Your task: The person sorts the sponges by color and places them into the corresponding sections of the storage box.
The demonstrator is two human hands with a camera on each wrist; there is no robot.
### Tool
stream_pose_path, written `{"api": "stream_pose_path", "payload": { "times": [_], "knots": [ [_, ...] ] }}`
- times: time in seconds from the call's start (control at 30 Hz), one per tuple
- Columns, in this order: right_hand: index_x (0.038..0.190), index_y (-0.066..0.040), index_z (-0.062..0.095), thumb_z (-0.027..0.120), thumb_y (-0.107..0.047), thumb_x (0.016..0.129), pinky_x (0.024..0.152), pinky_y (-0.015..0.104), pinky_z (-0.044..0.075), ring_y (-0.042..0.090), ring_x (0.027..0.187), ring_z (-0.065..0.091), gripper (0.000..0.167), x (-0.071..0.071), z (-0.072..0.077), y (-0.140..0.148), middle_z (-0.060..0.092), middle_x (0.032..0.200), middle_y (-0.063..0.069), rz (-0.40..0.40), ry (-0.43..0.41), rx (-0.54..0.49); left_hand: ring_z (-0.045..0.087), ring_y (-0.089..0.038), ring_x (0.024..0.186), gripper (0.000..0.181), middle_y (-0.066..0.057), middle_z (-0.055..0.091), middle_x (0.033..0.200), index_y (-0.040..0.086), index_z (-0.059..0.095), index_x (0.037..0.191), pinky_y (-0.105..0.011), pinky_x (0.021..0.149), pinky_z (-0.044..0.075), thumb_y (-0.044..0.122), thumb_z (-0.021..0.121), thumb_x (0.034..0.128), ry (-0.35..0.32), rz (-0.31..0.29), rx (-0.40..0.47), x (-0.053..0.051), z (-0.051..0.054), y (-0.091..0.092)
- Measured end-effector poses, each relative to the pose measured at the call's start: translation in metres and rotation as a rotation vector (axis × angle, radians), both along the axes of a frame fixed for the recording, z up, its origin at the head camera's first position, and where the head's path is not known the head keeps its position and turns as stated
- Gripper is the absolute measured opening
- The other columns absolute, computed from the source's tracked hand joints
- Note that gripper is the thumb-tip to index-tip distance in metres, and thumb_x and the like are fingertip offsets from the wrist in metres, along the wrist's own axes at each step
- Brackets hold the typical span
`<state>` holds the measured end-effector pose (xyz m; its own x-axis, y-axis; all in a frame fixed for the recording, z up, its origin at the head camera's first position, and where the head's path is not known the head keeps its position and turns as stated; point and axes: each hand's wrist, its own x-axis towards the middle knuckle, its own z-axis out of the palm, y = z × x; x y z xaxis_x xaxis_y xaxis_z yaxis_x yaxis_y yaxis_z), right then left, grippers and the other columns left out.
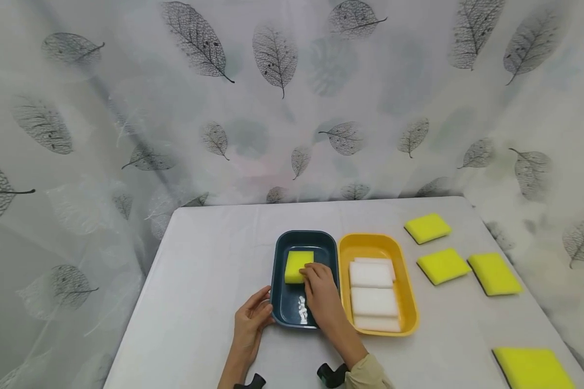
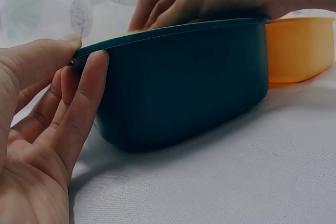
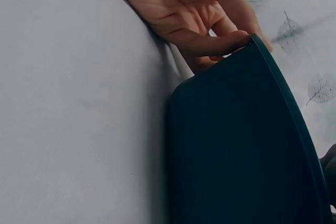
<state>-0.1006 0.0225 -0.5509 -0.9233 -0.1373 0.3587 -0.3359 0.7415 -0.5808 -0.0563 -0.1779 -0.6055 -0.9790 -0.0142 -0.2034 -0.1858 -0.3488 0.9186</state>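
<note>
A dark blue container stands on the white-covered table. My left hand holds its near left corner; in the left wrist view, the thumb lies at the rim and the fingers bend against the outer wall. Inside the container is a yellow sponge. My right hand reaches over the near right side and grips the sponge at its lower right edge, fingers bent. In the left wrist view the container wall hides most of the sponge. The right wrist view shows the left hand at the rim.
A yellow container with several white sponges stands right beside the blue one. Several yellow sponges with dark undersides, such as one and another, lie along the table's right side. A leaf-patterned curtain hangs behind.
</note>
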Motion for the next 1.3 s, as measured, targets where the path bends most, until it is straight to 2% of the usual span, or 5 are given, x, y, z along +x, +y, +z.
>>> {"api": "stream_pose_path", "payload": {
  "times": [0.1,0.23,0.37,0.87,1.3],
  "knots": [
    [0.115,-0.007,0.073,0.068,-0.002,0.098,0.107,0.045,0.056,0.034,0.128,0.059,0.019,-0.003,-0.001,-0.004,0.068,0.131,0.013,0.03,-0.07,0.066,0.069,-0.008,0.098,0.054,-0.008,0.063,0.125,0.003,0.058,0.146,-0.023,0.073,0.063,0.004,0.073,0.0939,-0.007,0.001,-0.002,0.0,0.0,-0.001],
    [0.131,-0.006,0.067,0.067,-0.008,0.099,0.107,0.05,0.055,0.037,0.135,0.054,0.032,-0.003,-0.001,-0.009,0.06,0.144,0.016,0.067,-0.174,0.148,0.068,-0.007,0.098,0.054,-0.008,0.062,0.125,0.002,0.057,0.146,-0.023,0.073,0.063,0.004,0.073,0.094,-0.016,-0.002,-0.009,-0.001,0.0,-0.001],
    [0.144,-0.007,0.06,0.066,-0.013,0.102,0.109,0.053,0.053,0.038,0.14,0.051,0.043,-0.003,0.002,-0.012,0.053,0.152,0.018,0.072,-0.233,0.157,0.068,-0.008,0.096,0.053,-0.009,0.061,0.125,0.002,0.057,0.146,-0.022,0.071,0.063,0.003,0.072,0.0943,-0.016,0.001,-0.001,-0.003,-0.001,-0.002],
    [0.128,-0.007,0.071,0.063,-0.015,0.103,0.111,0.048,0.052,0.034,0.135,0.059,0.027,-0.009,0.006,-0.007,0.058,0.149,0.014,0.098,-0.249,0.188,0.068,-0.007,0.096,0.053,-0.009,0.062,0.125,0.002,0.057,0.145,-0.022,0.071,0.063,0.002,0.072,0.0943,-0.011,0.005,0.019,-0.002,-0.001,-0.001],
    [0.135,-0.009,0.067,0.066,-0.017,0.102,0.11,0.049,0.053,0.033,0.138,0.056,0.034,-0.008,0.001,-0.009,0.055,0.152,0.014,0.088,-0.223,0.233,0.067,-0.007,0.095,0.053,-0.008,0.06,0.125,0.002,0.057,0.146,-0.022,0.071,0.062,0.002,0.071,0.095,-0.01,-0.001,0.014,-0.002,-0.002,-0.001]
  ]
}}
